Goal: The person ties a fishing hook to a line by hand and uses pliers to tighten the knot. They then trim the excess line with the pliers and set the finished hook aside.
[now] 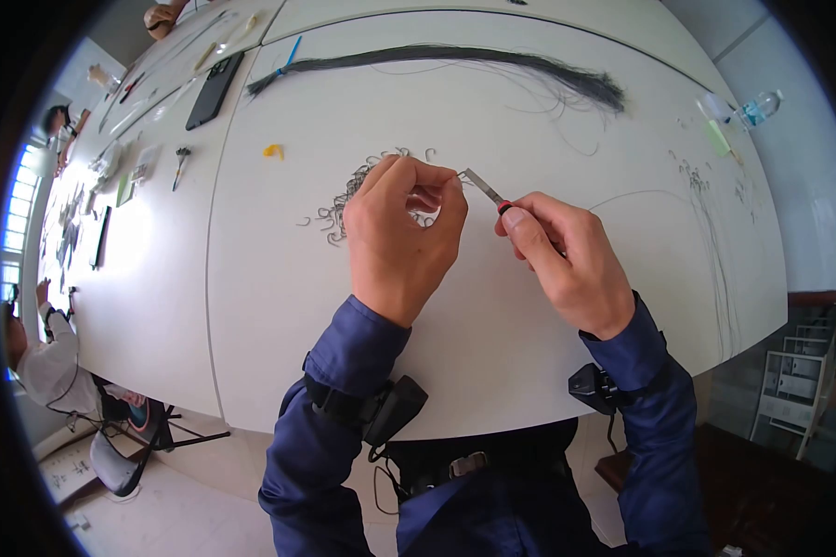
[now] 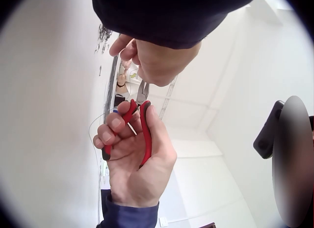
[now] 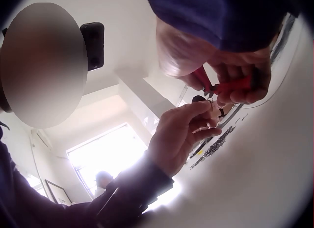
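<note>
My right hand (image 1: 581,260) holds a pair of pliers (image 1: 485,188) with steel jaws and red handles (image 2: 146,127). In the left wrist view the fingers wrap one handle and the thumb lies along the other. My left hand (image 1: 401,227) pinches a small bent metal hook (image 1: 463,174) between thumb and forefinger, and the pliers' tip is right at it. Below and behind the left hand, a pile of small curved metal hooks (image 1: 348,193) lies on the white table, partly hidden by that hand. In the right wrist view the pile (image 3: 212,150) shows beyond the left fingers.
A long bundle of dark wire (image 1: 437,54) with a blue tie lies across the back. A yellow piece (image 1: 273,150) and a black phone-like slab (image 1: 215,90) are at left. Loose wires (image 1: 715,251) and a plastic bottle (image 1: 762,109) are at right. Another person (image 1: 56,362) sits at far left.
</note>
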`<state>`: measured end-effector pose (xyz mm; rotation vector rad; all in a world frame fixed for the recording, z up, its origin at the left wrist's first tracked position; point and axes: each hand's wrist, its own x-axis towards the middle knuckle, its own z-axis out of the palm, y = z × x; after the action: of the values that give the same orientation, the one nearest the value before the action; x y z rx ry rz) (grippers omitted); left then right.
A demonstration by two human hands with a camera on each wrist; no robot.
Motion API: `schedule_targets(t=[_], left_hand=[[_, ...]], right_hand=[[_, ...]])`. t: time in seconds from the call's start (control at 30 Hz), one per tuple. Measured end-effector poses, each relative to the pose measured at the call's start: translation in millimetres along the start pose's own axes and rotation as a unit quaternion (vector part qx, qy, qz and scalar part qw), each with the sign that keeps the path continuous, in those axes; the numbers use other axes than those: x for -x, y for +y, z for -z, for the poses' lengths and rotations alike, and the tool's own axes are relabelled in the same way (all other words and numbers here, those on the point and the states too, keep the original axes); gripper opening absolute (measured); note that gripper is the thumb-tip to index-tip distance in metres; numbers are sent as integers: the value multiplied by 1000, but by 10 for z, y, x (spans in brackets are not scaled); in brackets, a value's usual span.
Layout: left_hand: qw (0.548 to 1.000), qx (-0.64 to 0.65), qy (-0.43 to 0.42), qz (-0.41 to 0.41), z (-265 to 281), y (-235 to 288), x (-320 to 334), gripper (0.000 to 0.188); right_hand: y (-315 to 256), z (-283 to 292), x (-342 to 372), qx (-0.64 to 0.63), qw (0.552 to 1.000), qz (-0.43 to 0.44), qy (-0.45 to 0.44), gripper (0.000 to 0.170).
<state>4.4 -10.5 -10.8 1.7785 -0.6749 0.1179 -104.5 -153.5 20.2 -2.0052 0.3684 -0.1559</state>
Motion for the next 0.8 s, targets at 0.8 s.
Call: schedule_targets(t=[0.8], left_hand=[[999,3,4,32,-15,-11,12,8]], right_hand=[[-63,15,-8,53,999,-3,6,34]])
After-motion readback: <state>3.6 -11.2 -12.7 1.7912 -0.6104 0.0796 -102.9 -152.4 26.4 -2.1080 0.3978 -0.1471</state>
